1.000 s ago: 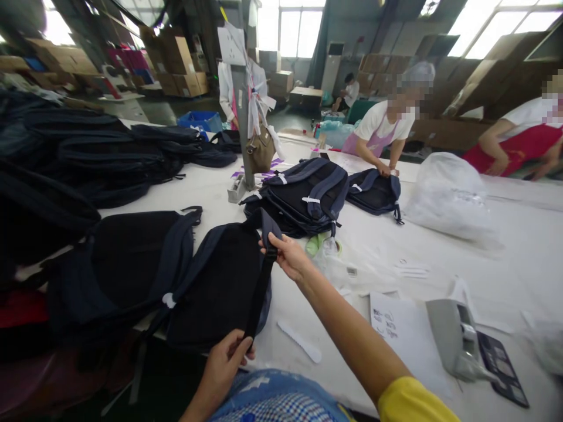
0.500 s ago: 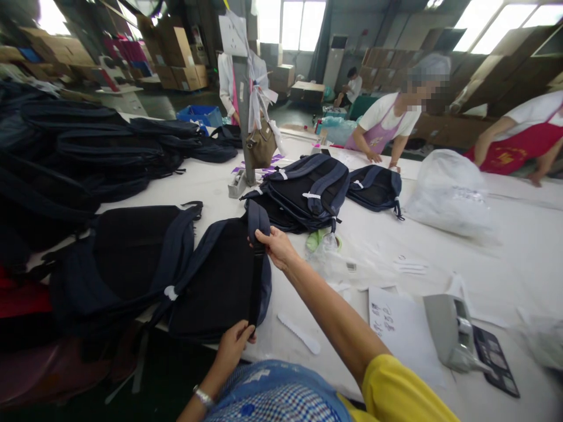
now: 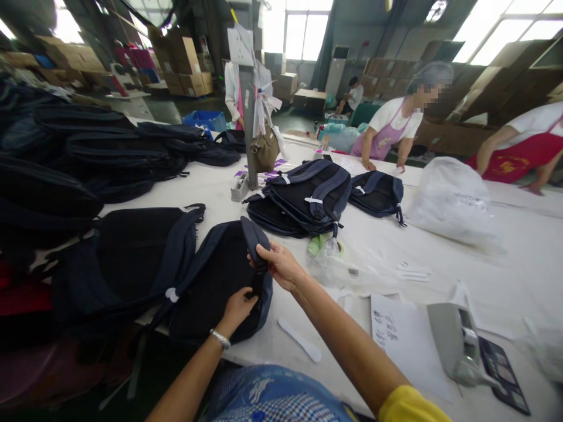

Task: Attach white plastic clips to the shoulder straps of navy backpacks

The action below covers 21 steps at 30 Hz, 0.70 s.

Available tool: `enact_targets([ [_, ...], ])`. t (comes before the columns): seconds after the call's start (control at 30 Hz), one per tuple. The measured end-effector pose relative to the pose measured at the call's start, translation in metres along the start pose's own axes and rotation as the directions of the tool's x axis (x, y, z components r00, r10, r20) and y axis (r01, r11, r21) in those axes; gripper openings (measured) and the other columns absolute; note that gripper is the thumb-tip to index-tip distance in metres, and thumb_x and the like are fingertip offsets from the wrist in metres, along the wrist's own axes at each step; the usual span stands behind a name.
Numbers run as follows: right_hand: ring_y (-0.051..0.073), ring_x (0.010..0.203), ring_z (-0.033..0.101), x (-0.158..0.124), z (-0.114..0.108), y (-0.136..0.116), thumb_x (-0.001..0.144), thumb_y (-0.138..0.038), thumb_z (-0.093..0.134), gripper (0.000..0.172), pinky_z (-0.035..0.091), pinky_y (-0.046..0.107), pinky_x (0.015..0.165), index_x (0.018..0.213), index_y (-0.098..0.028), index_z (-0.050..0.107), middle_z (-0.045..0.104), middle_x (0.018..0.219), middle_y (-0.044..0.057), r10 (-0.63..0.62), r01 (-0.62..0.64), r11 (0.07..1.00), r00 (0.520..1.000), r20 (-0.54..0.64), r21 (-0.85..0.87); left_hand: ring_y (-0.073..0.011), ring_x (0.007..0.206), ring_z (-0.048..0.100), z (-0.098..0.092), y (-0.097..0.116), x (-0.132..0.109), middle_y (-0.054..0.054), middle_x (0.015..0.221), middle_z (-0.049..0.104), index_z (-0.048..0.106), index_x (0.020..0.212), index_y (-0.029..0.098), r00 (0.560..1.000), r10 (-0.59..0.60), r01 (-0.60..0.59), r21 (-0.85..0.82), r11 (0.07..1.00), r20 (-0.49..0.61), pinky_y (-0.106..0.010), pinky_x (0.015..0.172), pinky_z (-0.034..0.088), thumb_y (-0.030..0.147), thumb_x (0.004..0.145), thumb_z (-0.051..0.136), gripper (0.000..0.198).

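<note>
**A:** Nearest entry?

**B:** Entry 1, left hand [image 3: 237, 308]. Fingers are curled, and the lower end of a black strap [image 3: 256, 281] is pinched against the backpack [image 3: 215, 275]. The backpack is laid back-side up at the near edge of the table [image 3: 444, 264], apparently so that the strap is kept uppermost.

**A:** Next?

**B:** Entry 2, right hand [image 3: 278, 264]. The upper end of the strap is pinched between thumb and fingers, just under the padded shoulder piece. The strap is held short between both grips, probably to keep it straight.

**A:** Alongside?

**B:** A second backpack [image 3: 132, 258] is laid to the left. A white plastic strip [image 3: 299, 340] and a paper sheet [image 3: 396, 334] are kept to the right.

**A:** Farther?

**B:** A pile of backpacks [image 3: 312, 196] is set mid-table. A co-worker [image 3: 391, 126] is bent over the far edge.
</note>
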State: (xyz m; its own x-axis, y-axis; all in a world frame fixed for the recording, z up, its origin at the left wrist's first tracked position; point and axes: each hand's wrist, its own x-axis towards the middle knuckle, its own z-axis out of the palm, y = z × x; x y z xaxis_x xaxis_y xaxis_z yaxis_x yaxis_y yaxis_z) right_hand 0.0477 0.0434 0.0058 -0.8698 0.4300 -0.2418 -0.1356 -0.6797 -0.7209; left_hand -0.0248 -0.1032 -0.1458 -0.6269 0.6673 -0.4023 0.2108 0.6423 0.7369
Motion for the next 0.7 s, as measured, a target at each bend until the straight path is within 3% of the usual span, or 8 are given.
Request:
enact_targets([
  [0.1,0.013,0.069,0.067,-0.010,-0.006,0.004,0.070,-0.030,0.079,0.031,0.057,0.022,0.064,0.088,-0.015,0.057,0.069,0.077,0.002,0.023,-0.023,1.000,1.000,0.004,0.015,-0.0191,0.056,0.065,0.005,-0.001,-0.007,-0.003,0.072,0.067,0.049,0.111,0.018,0.994,-0.112,0.110,-0.354,0.929,0.015,-0.027,0.051,0.048,0.029,0.078,0.064,0.038],
  [0.2,0.013,0.072,0.067,-0.017,-0.012,0.004,0.072,-0.031,0.078,0.030,0.057,0.023,0.067,0.088,-0.015,0.058,0.069,0.080,0.002,0.064,-0.065,0.997,0.998,0.021,0.033,-0.0194,0.061,0.068,0.004,0.000,-0.034,-0.008,0.080,0.070,0.050,0.103,0.017,0.979,-0.201,0.184,-0.559,0.809,0.031,-0.028,0.055,0.054,0.027,0.077,0.068,0.034],
  [0.27,0.013,0.074,0.067,-0.019,-0.015,0.003,0.072,-0.031,0.077,0.030,0.058,0.023,0.068,0.088,-0.015,0.058,0.069,0.082,0.003,0.085,-0.086,0.996,0.996,0.033,0.034,-0.0193,0.067,0.070,-0.002,0.005,-0.054,-0.013,0.087,0.072,0.055,0.096,0.014,0.958,-0.249,0.281,-0.650,0.706,0.144,-0.028,0.060,0.056,0.031,0.080,0.066,0.026],
  [0.33,0.013,0.074,0.067,-0.020,-0.015,0.001,0.072,-0.031,0.078,0.030,0.058,0.024,0.068,0.088,-0.015,0.058,0.068,0.081,0.002,0.095,-0.096,0.995,0.995,0.034,0.029,-0.0204,0.075,0.071,-0.009,0.012,-0.070,-0.018,0.095,0.072,0.060,0.094,0.010,0.909,-0.278,0.416,-0.725,0.549,0.311,-0.027,0.065,0.057,0.037,0.083,0.062,0.029],
  [0.43,0.014,0.072,0.068,-0.020,-0.013,-0.001,0.072,-0.031,0.078,0.031,0.058,0.024,0.068,0.088,-0.015,0.057,0.068,0.079,0.002,0.100,-0.101,0.995,0.994,0.034,0.021,-0.0225,0.080,0.071,-0.020,0.026,-0.080,-0.020,0.099,0.072,0.062,0.101,0.003,0.778,-0.262,0.628,-0.722,0.290,0.571,-0.026,0.064,0.058,0.044,0.086,0.056,0.044],
  [0.53,0.013,0.073,0.068,-0.022,-0.010,0.001,0.072,-0.031,0.077,0.031,0.058,0.023,0.068,0.089,-0.015,0.057,0.067,0.079,0.002,0.106,-0.107,0.994,0.993,0.049,0.018,-0.0261,0.080,0.071,-0.027,0.039,-0.077,-0.022,0.095,0.072,0.059,0.110,-0.004,0.647,-0.132,0.762,-0.633,0.139,0.751,-0.029,0.061,0.059,0.051,0.088,0.048,0.060],
  [0.6,0.013,0.073,0.068,-0.024,-0.009,0.004,0.072,-0.032,0.077,0.032,0.057,0.023,0.068,0.090,-0.015,0.056,0.067,0.079,0.002,0.116,-0.117,0.993,0.991,0.059,0.017,-0.0266,0.081,0.071,-0.029,0.045,-0.068,-0.022,0.093,0.072,0.057,0.113,-0.006,0.629,-0.065,0.777,-0.626,0.070,0.774,-0.030,0.065,0.059,0.051,0.091,0.043,0.063],
  [0.7,0.013,0.073,0.068,-0.028,-0.009,0.007,0.072,-0.033,0.077,0.033,0.057,0.023,0.067,0.090,-0.015,0.056,0.067,0.080,0.002,0.134,-0.136,0.991,0.988,0.075,0.018,-0.0243,0.084,0.071,-0.028,0.045,-0.047,-0.019,0.091,0.073,0.058,0.108,-0.005,0.658,-0.080,0.753,-0.657,0.048,0.749,-0.028,0.071,0.058,0.039,0.094,0.041,0.049],
])
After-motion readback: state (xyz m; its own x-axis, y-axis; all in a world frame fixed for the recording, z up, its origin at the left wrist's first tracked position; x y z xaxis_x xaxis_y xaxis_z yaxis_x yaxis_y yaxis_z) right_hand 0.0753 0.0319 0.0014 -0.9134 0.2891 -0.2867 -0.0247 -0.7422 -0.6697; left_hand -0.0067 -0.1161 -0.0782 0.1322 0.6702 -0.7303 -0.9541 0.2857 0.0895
